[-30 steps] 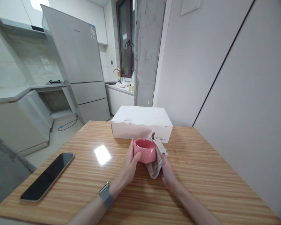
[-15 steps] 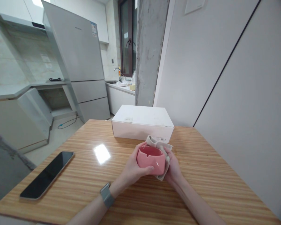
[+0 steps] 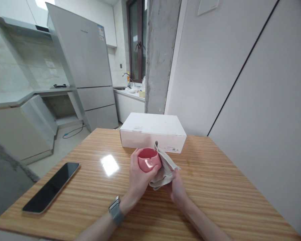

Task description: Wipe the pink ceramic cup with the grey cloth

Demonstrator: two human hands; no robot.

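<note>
A glossy pink ashtray (image 3: pixel 147 160), round with small notches in its rim, is gripped in my left hand (image 3: pixel 137 177) above the table. Its opening faces up and toward me. My left thumb lies along the near side and the fingers wrap the far left side. In my right hand (image 3: pixel 177 187) is a light grey cloth (image 3: pixel 165 172), bunched and hanging in folds. The cloth lies against the right side of the ashtray and hides that part. Some of my right fingers are covered by the cloth.
A white cardboard box (image 3: pixel 153 132) stands on the wooden table (image 3: pixel 220 190) just beyond my hands. A black-screened phone (image 3: pixel 51 189) lies at the left. Behind the table are a fridge (image 3: pixel 81 53), a grey pillar (image 3: pixel 159 57) and a white wall (image 3: pixel 230 67).
My left hand has moved left and slightly up, turning the ashtray so another side faces me. My right hand has shifted left and down, and more of the cloth shows.
</note>
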